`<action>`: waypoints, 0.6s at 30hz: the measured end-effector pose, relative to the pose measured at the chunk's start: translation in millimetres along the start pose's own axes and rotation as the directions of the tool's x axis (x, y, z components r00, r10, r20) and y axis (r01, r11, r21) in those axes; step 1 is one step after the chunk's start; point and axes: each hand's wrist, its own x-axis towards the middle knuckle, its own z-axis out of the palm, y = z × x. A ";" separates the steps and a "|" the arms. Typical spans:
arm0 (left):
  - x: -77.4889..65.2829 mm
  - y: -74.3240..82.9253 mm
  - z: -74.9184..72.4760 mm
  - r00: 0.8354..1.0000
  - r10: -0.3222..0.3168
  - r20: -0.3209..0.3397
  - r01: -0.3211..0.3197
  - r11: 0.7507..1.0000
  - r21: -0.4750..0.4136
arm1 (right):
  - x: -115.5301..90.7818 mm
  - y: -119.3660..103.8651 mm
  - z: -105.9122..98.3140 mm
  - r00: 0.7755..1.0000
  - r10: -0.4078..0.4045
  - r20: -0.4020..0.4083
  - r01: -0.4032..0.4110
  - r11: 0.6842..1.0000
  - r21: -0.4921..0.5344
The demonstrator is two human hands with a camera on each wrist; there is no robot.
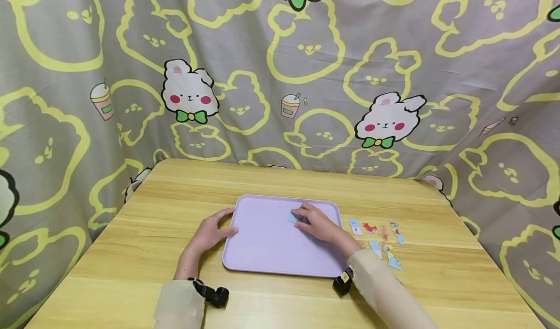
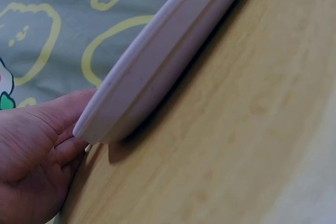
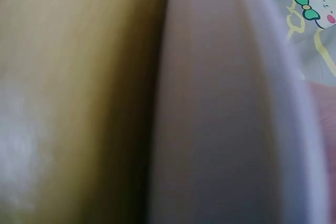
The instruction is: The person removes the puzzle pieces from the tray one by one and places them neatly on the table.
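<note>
A lilac tray (image 1: 262,251) lies on the wooden table. My left hand (image 1: 210,231) grips its left edge; in the left wrist view the thumb lies at the rim, with other fingers lower down beside the wall. Over the upper right part of the tray is my right hand (image 1: 316,222). Its thumb and fingertips pinch a small light-blue cut-out piece (image 1: 292,217), partly hidden under the fingers. The right wrist view is mostly filled by the blurred tray wall (image 3: 220,108), and the right fingertips do not show there.
Right of the tray lie several cut-out picture pieces, among them a red one (image 1: 369,227), an orange one (image 1: 384,232) and a blue-and-white one (image 1: 375,248). The wooden table (image 1: 131,251) extends around the tray. A patterned curtain (image 1: 245,42) hangs behind the table.
</note>
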 end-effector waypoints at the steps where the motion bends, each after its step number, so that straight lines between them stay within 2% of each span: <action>1: -0.2 -0.1 -0.1 1.000 0.000 -0.001 0.000 1.000 0.000 | 0.4 -0.1 0.4 1.000 0.003 -0.002 -0.003 1.000 0.000; 18: -0.7 -0.8 -0.8 1.000 0.007 -0.007 -0.007 1.000 0.009 | -1.9 0.7 2.7 0.993 0.087 -0.080 -0.080 0.993 0.084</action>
